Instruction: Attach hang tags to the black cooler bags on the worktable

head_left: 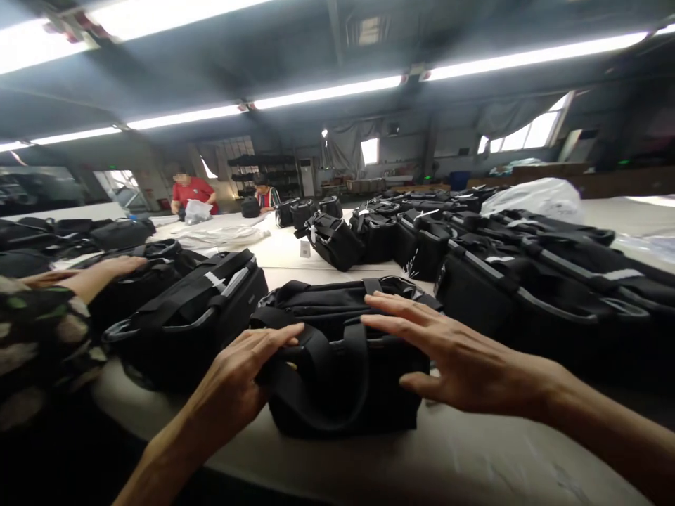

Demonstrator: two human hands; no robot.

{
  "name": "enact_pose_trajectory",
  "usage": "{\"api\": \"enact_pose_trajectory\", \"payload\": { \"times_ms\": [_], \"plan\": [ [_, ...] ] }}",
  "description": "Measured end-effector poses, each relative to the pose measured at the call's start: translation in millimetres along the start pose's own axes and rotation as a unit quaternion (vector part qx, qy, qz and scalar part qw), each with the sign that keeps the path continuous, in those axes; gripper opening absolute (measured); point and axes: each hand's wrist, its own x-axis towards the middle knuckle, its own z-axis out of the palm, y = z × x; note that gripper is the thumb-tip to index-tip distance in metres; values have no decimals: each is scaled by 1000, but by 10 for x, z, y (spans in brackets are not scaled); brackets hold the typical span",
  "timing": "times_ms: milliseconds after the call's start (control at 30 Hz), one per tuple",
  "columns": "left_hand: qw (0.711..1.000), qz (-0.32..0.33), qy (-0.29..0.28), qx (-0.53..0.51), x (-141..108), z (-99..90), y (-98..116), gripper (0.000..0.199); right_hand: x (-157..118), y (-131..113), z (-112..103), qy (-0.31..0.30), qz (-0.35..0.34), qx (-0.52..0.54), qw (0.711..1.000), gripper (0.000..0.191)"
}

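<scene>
Currently, a black bag [390, 393] is positioned upright at the lower centre of the frame, on the pale bench [474, 450]. Its near left corner is covered by the left hand [237, 369]; whether the rim is gripped cannot be told. The right hand [448, 348] is spread at the bag's right side, with nothing clasped; fingertip contact with the top cannot be confirmed. A strap [359, 365] is draped in a loop down the near face. If the bag is pulled from one side only, it could be twisted or tipped, as no firm hold is seen on the right. Fingers could be snagged in the strap, because a slack loop is presented between the hands. If the bag is pushed leftward, the neighbouring bag [190, 309] could be struck, since little clearance is provided; a co-worker's hand [108, 274] is placed beyond it, at the left of the frame.
</scene>
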Motion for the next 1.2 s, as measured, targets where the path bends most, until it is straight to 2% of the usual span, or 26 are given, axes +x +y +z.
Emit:
{"api": "enact_pose_trajectory", "payload": {
  "times_ms": [33, 100, 167, 200, 267, 333, 400, 467, 533, 633, 733, 833, 900, 1000, 1133, 1200],
  "plan": [
    [1000, -10, -1, -9, 54, -17, 17, 60, 118, -45, 43, -12, -16, -6, 1000, 84],
    [1000, -13, -22, -1, 188, -55, 69, 63, 343, -77, 111, -47, -42, -3, 998, 73],
    [997, 9, -78, 9, 348, -86, 127, 58, 529, -63, 121, -64, -41, 17, 997, 57],
    [993, 18, -114, -3, 431, -102, 148, 51, 607, -47, 95, -54, -26, 28, 998, 49],
    [984, 9, -168, -59, 591, -147, 160, 33, 746, 5, -34, 19, 14, 53, 998, 38],
    [972, -49, -190, -127, 744, -226, 117, 19, 877, 89, -262, 144, 37, 80, 986, 26],
    [955, -120, -175, -208, 895, -340, 16, 24, 1003, 206, -566, 277, 44, 114, 953, 19],
    [932, -156, -149, -291, 1040, -457, -125, 32, 1109, 335, -910, 368, 52, 147, 916, 15],
    [911, -165, -135, -352, 1159, -536, -276, 37, 1181, 440, -1259, 416, 68, 161, 892, 14],
    [903, -175, -172, -353, 1234, -518, -471, 39, 1216, 505, -1743, 453, 95, 146, 874, 22],
    [919, -183, -211, -277, 1184, -373, -589, 36, 1176, 487, -2149, 517, 136, 176, 827, 33],
    [939, -160, -197, -233, 1116, -234, -589, 32, 1113, 481, -2427, 547, 182, 220, 787, 35],
    [951, -142, -166, -217, 1114, -188, -524, 30, 1089, 509, -2513, 533, 213, 264, 775, 31],
    [958, -127, -131, -221, 1173, -168, -401, 34, 1083, 587, -2507, 509, 254, 326, 755, 25],
    [956, -111, -156, -223, 1190, -183, -391, 40, 1055, 712, -2392, 483, 280, 331, 760, 19],
    [933, -143, -160, -289, 1122, -224, -481, 40, 1016, 764, -2329, 473, 278, 323, 771, 20]
  ]
}}
